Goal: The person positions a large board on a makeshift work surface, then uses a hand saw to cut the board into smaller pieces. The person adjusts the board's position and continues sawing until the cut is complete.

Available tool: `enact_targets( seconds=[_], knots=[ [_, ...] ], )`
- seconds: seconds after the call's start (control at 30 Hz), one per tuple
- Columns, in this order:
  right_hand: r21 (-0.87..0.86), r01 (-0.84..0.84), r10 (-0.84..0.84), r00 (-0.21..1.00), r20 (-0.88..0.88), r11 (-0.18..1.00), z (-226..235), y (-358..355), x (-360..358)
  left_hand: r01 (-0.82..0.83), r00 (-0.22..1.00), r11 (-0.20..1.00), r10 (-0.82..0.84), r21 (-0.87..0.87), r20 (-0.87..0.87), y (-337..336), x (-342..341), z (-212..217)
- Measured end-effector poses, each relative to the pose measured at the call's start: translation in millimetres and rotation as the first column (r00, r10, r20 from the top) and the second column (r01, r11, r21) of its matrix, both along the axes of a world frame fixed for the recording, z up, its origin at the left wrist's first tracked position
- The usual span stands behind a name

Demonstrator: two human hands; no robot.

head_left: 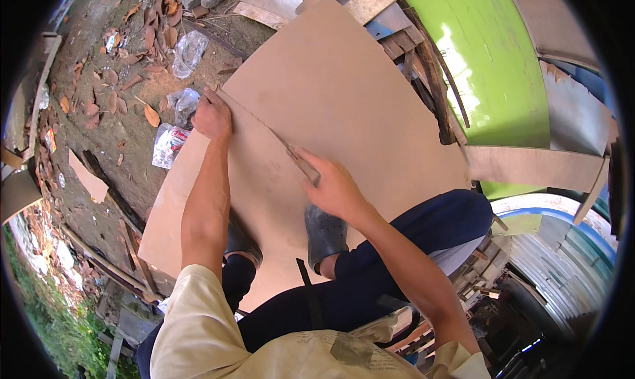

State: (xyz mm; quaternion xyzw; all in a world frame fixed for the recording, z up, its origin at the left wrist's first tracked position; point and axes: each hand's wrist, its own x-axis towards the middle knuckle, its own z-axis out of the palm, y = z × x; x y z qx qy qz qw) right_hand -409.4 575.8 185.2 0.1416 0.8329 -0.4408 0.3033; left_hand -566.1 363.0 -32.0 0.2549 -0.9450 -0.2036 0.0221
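Note:
A large thin brown board (344, 94), smooth like hardboard, lies under me, and both my feet in dark clogs (325, 233) stand on it. My right hand (334, 186) is closed round the handle of a knife-like tool (302, 162). Its narrow blade points toward the far left and touches the board. From the blade a thin dark line runs to the board's far left edge. There my left hand (213, 116) grips that edge beside the line, its fingers curled and partly hidden.
Dirt ground with dry leaves (152, 114) and crumpled plastic bags (190, 53) borders the board's left side. Wood scraps (403, 42) lie beyond its far edge. A bright green panel (489, 61) and a wooden plank (536, 166) are at the right. Corrugated sheets (546, 266) stand lower right.

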Motion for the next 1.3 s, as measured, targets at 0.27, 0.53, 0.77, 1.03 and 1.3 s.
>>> enact_targets(
  seconds=[0.27,0.53,0.77,1.03,1.3],
  knots=[
    [0.046,-0.037,0.038,0.999,-0.017,0.998,45.8,25.3,32.7,0.001,1.0,1.0,-0.001,-0.012,0.002,3.7,-0.7,4.5],
    [0.017,-0.049,0.051,0.995,-0.082,0.999,26.1,16.9,23.0,0.0,1.0,1.0,0.0,-0.002,-0.018,-6.9,-0.3,-2.6],
    [0.07,-0.052,0.052,0.999,-0.01,0.996,55.3,41.2,43.7,0.008,1.0,1.0,-0.008,-0.015,-0.017,0.2,-4.0,1.8],
    [0.049,-0.046,0.05,0.996,-0.079,0.998,32.7,28.5,49.3,0.01,0.999,0.998,-0.013,-0.054,-0.048,-7.2,-0.6,-1.7],
    [0.122,-0.088,0.091,0.996,-0.019,0.989,-0.3,35.4,51.6,0.03,0.998,0.998,-0.032,-0.056,-0.045,4.0,-2.0,0.0]
  ],
)
